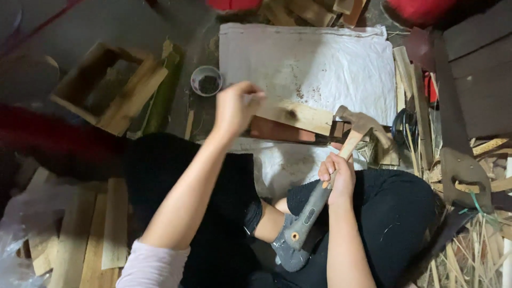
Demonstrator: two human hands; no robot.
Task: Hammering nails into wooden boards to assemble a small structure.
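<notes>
Head camera, looking straight down at someone sitting cross-legged on the floor in black trousers. The right hand [337, 178] is wrapping fully around the handle of a hatchet [325, 184] — fingers closed tight about where the pale wood of the handle meets the grey grip. The handle is running diagonally, grey end down by the lap, metal head [358, 120] up and to the right, sitting just beside the end of a wooden plank [298, 114].

The left hand [234, 106] is reaching out over the near end of that plank. It's curling into a loose fist with the fingertips pinching together, and it's a bit blurred, so I can't tell whether it's actually holding anything small or just touching the wood. The plank itself is lying across a reddish brick [277, 129], and both are resting on the lower edge of a white cloth sheet [320, 64] spread on the floor.

Around all that: a small round cup [207, 81] with something dark inside is sitting just left of the sheet, near the left hand. Further left there's an open wooden box frame [109, 85] with a green bamboo piece [162, 93] leaning along it. Flat wood offcuts [80, 234] are piling up at the lower left, beside the knee. On the right side a hand saw [461, 160] is lying over straw and thin wooden slats [413, 90] — well apart from both hands.
</notes>
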